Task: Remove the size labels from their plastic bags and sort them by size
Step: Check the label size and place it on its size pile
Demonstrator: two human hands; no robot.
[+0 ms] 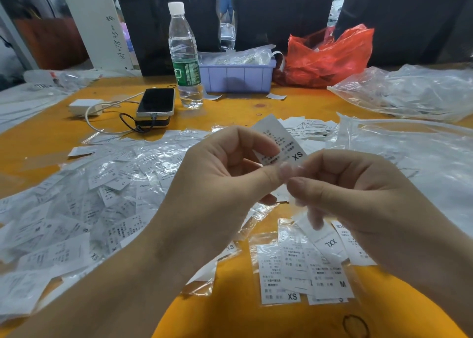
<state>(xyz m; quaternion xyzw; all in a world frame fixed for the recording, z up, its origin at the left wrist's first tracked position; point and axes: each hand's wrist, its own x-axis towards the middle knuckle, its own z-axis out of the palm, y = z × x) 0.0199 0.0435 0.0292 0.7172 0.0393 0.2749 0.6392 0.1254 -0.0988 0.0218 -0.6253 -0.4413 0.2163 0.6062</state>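
Up close in the head view, both hands meet above the middle of the orange worktop. The left hand pinches a white XS label between thumb and curled fingers, holding it tilted, its top end toward the far edge. The right hand curls its fingers and pinches a thin clear plastic bag just beneath that label. Toward the left edge lies a heap of bagged labels; near the front edge, under the right hand, lie a few bagged labels marked XS, M and XXL. Along the far edge stand a water bottle, a purple tray and a red bag, with a phone nearby.
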